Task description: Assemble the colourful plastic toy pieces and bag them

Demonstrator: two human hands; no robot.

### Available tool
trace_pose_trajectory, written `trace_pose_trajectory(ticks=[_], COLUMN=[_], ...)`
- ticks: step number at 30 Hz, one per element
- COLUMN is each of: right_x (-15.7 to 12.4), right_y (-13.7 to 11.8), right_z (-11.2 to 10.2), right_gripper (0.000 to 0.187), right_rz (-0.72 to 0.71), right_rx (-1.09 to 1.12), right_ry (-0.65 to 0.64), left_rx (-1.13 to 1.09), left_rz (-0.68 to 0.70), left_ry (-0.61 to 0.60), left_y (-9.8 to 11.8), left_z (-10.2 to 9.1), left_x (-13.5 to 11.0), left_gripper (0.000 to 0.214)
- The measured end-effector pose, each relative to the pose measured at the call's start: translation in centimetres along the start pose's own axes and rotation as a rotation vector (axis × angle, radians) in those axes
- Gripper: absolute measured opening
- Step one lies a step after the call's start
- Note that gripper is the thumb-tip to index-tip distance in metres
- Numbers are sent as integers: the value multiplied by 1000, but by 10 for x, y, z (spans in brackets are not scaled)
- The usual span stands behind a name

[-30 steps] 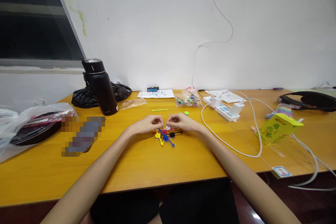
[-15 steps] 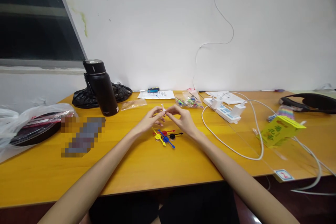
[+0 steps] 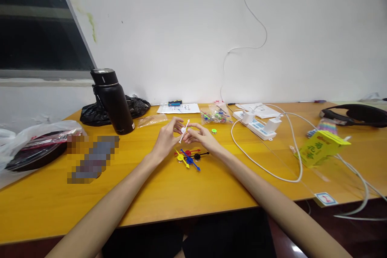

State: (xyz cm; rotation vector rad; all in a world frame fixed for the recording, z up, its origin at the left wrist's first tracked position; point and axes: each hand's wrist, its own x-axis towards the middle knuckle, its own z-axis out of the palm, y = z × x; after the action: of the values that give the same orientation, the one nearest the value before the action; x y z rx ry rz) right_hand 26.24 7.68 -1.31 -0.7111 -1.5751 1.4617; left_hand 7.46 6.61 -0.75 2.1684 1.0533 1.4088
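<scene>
My left hand (image 3: 166,137) and my right hand (image 3: 202,138) meet above the middle of the orange table (image 3: 169,189). Together they pinch a small white plastic arrow piece (image 3: 184,130), tilted up between the fingertips. Just below the hands lies a small cluster of coloured arrow pieces (image 3: 190,157): yellow, red, blue and black. A green arrow piece (image 3: 190,128) shows partly behind the fingers, and a small green disc (image 3: 214,130) lies to the right of them.
A black flask (image 3: 113,100) and a black bag (image 3: 99,113) stand at the back left, a plastic bag (image 3: 36,145) at the far left. Clear bags of parts (image 3: 216,115), papers (image 3: 179,108), a power strip (image 3: 256,125) with white cables, a yellow box (image 3: 320,148) and a black headset (image 3: 356,113) lie to the right.
Both hands rose from the cluster on the table, bringing up the white arrow piece, which now stands tilted between the fingertips. The view shifted slightly.
</scene>
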Motion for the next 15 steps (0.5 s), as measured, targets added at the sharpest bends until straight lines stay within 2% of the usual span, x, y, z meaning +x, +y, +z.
trace_pose_trajectory(ticks=[5,10,15], right_x=[-3,0,4], right_y=[2,3,2], right_z=[1,0,-2], right_gripper=[51,36,40], right_rz=[12,-5,-18], right_rx=[67,120,85], right_ry=[9,61,134], left_rx=[75,152,230], left_rz=[78,94,163], left_ry=[-44,-21,-80], left_y=[3,4,9], left_z=[1,-1,-3], left_x=[-1,1,0], left_gripper=[23,11,3])
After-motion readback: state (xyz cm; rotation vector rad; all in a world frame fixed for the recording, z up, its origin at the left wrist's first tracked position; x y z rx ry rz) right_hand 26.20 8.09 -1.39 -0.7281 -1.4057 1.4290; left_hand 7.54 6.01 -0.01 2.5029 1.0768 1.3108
